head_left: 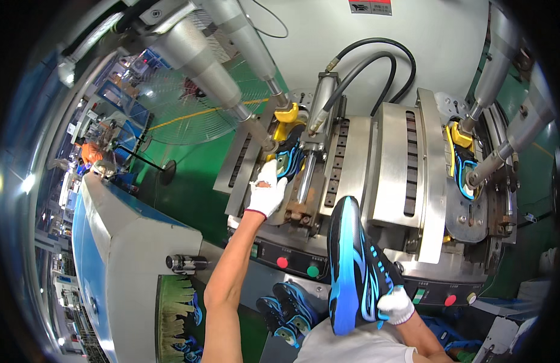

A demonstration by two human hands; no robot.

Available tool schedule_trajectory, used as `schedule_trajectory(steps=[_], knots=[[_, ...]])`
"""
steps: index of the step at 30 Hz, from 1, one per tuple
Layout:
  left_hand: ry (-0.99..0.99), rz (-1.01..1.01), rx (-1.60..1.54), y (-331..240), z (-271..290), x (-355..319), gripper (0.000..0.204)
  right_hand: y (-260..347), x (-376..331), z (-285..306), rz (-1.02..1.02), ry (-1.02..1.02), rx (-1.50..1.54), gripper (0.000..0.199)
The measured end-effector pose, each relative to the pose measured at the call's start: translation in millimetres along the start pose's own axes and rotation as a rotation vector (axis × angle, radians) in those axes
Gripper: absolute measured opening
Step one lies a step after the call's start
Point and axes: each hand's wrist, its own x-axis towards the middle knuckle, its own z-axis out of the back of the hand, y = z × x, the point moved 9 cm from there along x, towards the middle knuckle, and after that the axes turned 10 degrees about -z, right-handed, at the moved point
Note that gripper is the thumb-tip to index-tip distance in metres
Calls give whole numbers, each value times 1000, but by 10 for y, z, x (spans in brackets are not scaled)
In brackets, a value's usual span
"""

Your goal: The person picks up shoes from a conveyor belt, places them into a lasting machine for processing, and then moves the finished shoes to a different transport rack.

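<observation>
Right fingers (386, 302): curled closed on the collar end of the held shoe (348, 266); white glove.
Left fingers (270, 169): stretched forward at the near end of the left shoe (290, 158); cannot tell how far they are closed, or whether they grip it.
Left hand (266, 196): white glove, dark red cuff edge, brown patch on the back.
Held shoe: black and blue, toe up, sole turned left, in front of the press (346, 163).
Left shoe: in the left station of the press, below a yellow clamp (286, 121) and beside silver cylinders (204, 63).
Right shoe: (464, 175) in the right station, next to a second yellow clamp (461, 137); a metal rod bears on its near end.
Panel, left: red button (282, 262) and green button (313, 270), below the left station.
Panel, right: another red button (450, 300).
Shoe pair: (295, 305) black and blue, below the left panel.
Hoses: (407, 66) black, curving at the back of the press.
Left side: blue-and-white machine (126, 242); beyond it, a stand fan (198, 103) over green floor (189, 166).
</observation>
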Motion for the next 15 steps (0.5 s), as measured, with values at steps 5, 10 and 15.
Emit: schedule_trajectory(steps=[5, 10, 15], knots=[[22, 182, 149, 197, -376, 699, 70, 124, -142, -88, 36, -154, -119, 108], [184, 210, 180, 382, -479, 1206, 62, 80, -169, 70, 23, -340, -18, 95], [67, 191, 62, 189, 418, 969, 66, 8, -131, 322, 24, -594, -153, 31]])
